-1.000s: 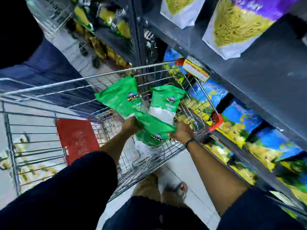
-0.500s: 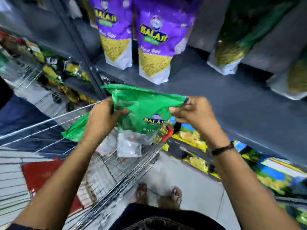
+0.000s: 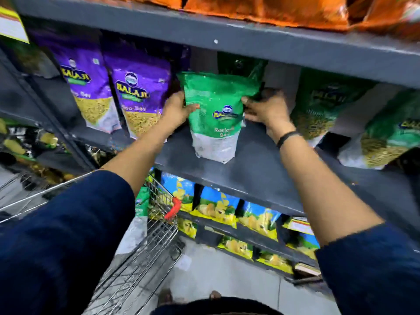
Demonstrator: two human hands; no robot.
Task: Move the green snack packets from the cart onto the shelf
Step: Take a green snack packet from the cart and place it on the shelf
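A green snack packet (image 3: 216, 114) stands upright on the grey shelf (image 3: 254, 176), its white bottom resting on the board. My left hand (image 3: 176, 110) grips its left edge and my right hand (image 3: 267, 109) holds its right edge, fingers curled around the side. Behind it a darker green packet (image 3: 241, 64) shows in the shadow. Below, the wire cart (image 3: 145, 253) sits at the lower left with another green packet (image 3: 141, 205) leaning inside it.
Two purple packets (image 3: 138, 96) stand left of the held one; dark green packets (image 3: 322, 110) stand to its right. Orange packets (image 3: 272, 10) fill the shelf above. Blue and yellow packets (image 3: 218, 205) line the lower shelves. Grey floor lies below.
Both hands lifted the green packet out of the cart, raised it, and set it upright on the shelf between the purple and dark green packets. The view tilted up.
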